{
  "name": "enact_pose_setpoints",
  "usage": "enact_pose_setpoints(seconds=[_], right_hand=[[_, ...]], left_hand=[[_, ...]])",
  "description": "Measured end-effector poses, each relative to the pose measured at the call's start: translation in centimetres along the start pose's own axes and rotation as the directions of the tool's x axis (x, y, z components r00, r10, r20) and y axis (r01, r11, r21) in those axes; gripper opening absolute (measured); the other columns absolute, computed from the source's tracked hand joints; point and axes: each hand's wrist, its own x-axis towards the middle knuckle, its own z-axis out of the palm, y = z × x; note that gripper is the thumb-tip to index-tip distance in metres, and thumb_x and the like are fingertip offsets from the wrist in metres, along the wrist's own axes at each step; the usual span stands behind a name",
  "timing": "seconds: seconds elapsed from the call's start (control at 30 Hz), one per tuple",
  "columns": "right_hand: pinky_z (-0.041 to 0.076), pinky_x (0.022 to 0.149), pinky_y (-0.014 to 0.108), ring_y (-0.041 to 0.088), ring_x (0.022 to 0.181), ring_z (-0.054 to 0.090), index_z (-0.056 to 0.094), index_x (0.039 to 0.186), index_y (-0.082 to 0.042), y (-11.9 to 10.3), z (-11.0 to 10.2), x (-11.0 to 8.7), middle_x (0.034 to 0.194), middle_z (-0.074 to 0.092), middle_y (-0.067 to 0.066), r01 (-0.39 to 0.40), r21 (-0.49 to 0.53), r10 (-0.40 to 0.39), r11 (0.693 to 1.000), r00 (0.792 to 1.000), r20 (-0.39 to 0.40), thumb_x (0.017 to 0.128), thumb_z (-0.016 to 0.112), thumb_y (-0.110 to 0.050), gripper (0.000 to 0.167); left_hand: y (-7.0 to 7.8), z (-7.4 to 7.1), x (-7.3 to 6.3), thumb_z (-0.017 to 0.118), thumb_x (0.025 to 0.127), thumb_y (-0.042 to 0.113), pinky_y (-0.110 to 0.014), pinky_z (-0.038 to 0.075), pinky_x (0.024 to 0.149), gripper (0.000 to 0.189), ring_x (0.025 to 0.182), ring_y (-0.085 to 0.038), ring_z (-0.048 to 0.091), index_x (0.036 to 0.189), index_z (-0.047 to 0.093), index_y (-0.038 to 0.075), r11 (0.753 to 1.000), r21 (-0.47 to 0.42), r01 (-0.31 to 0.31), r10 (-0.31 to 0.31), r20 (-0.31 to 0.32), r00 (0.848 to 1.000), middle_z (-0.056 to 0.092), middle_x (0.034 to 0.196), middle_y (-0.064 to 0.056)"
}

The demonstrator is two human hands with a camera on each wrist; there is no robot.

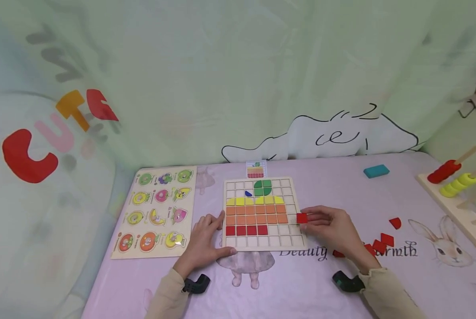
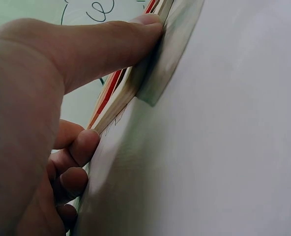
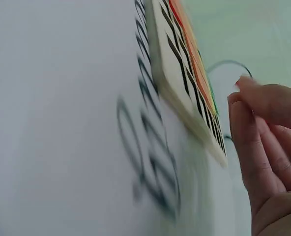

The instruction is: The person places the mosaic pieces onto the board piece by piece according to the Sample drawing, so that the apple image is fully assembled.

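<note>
A wooden grid board (image 1: 283, 242) lies in the middle of the table, with a green leaf shape, a small blue piece, a yellow row, two orange rows and several red tiles (image 1: 247, 230) along a lower row. My left hand (image 1: 203, 243) holds its near left corner, thumb on the front edge and index finger at the left side. Over the board's right edge, my right hand (image 1: 333, 227) pinches a red square tile (image 1: 302, 218) between thumb and fingertips. In the right wrist view, only a sliver of red shows at the fingertips (image 3: 243, 81).
Loose red pieces (image 1: 387, 239) lie right of my right hand, some partly behind its wrist. A fruit puzzle board (image 1: 120, 248) is at the left. Behind the grid stands a small pattern card (image 1: 256, 169). A teal block (image 1: 376, 171) and a wooden bead rack (image 1: 467, 217) are farther right.
</note>
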Motion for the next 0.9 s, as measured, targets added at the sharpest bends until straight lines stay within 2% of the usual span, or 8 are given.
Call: enact_pose_setpoints(seconds=[0.1, 0.2, 0.37, 0.5, 0.6, 0.9], right_hand=[[0.055, 0.075, 0.017, 0.022, 0.090, 0.075, 0.076, 0.124, -0.007, -0.9, 1.3, 0.5, 0.105, 0.078, 0.009, 0.058, -0.010, -0.058, 0.998, 0.998, 0.036, 0.086, 0.090, -0.025, 0.045], [0.051, 0.068, 0.020, 0.018, 0.084, 0.067, 0.080, 0.117, -0.010, -1.9, 2.4, 1.0, 0.094, 0.074, 0.002, 0.142, -0.056, -0.137, 0.988, 0.987, 0.081, 0.083, 0.092, -0.022, 0.038], [0.040, 0.062, 0.024, 0.014, 0.076, 0.052, 0.083, 0.111, -0.013, -3.0, 3.9, 1.3, 0.088, 0.065, -0.001, 0.255, -0.146, -0.236, 0.956, 0.962, 0.136, 0.079, 0.095, -0.017, 0.035], [0.037, 0.062, 0.024, 0.014, 0.075, 0.047, 0.083, 0.113, -0.013, -3.5, 4.5, 1.1, 0.085, 0.060, -0.001, 0.267, -0.215, -0.236, 0.939, 0.958, 0.162, 0.077, 0.096, -0.017, 0.038], [0.037, 0.061, 0.025, 0.014, 0.075, 0.047, 0.083, 0.113, -0.012, -3.6, 4.7, 1.0, 0.086, 0.060, -0.001, 0.263, -0.232, -0.232, 0.937, 0.961, 0.152, 0.076, 0.096, -0.016, 0.039], [0.040, 0.060, 0.024, 0.012, 0.069, 0.048, 0.083, 0.099, -0.011, -3.2, 4.8, 1.0, 0.082, 0.063, -0.004, 0.276, -0.247, -0.255, 0.929, 0.960, 0.112, 0.079, 0.093, -0.012, 0.023]], left_hand=[[0.1, 0.0, 0.0, 0.093, 0.074, 0.049, -0.035, 0.037, 0.088, 0.109, 0.102, -0.011, 0.040, 0.163, 0.043, 0.011, 1.000, 0.001, 0.002, -0.002, 0.002, 1.000, 0.049, 0.106, 0.006], [0.1, 0.0, 0.1, 0.093, 0.074, 0.050, -0.035, 0.036, 0.088, 0.109, 0.102, -0.011, 0.040, 0.163, 0.043, 0.011, 1.000, 0.002, 0.005, -0.005, 0.005, 1.000, 0.049, 0.107, 0.006], [0.1, 0.0, 0.1, 0.093, 0.074, 0.050, -0.036, 0.037, 0.089, 0.109, 0.104, -0.012, 0.041, 0.163, 0.042, 0.011, 1.000, -0.004, 0.008, -0.008, 0.008, 1.000, 0.050, 0.108, 0.005], [0.1, 0.0, 0.1, 0.093, 0.075, 0.051, -0.036, 0.037, 0.089, 0.110, 0.104, -0.012, 0.040, 0.164, 0.042, 0.011, 1.000, -0.011, 0.012, -0.012, 0.016, 1.000, 0.050, 0.109, 0.005], [0.1, -0.1, 0.0, 0.093, 0.075, 0.050, -0.036, 0.037, 0.089, 0.110, 0.104, -0.012, 0.040, 0.164, 0.042, 0.011, 1.000, -0.007, 0.011, -0.010, 0.017, 1.000, 0.050, 0.109, 0.005], [0.1, -0.1, 0.0, 0.093, 0.074, 0.050, -0.035, 0.036, 0.089, 0.109, 0.103, -0.012, 0.040, 0.163, 0.043, 0.011, 1.000, -0.006, 0.004, -0.004, 0.010, 1.000, 0.049, 0.107, 0.006]])
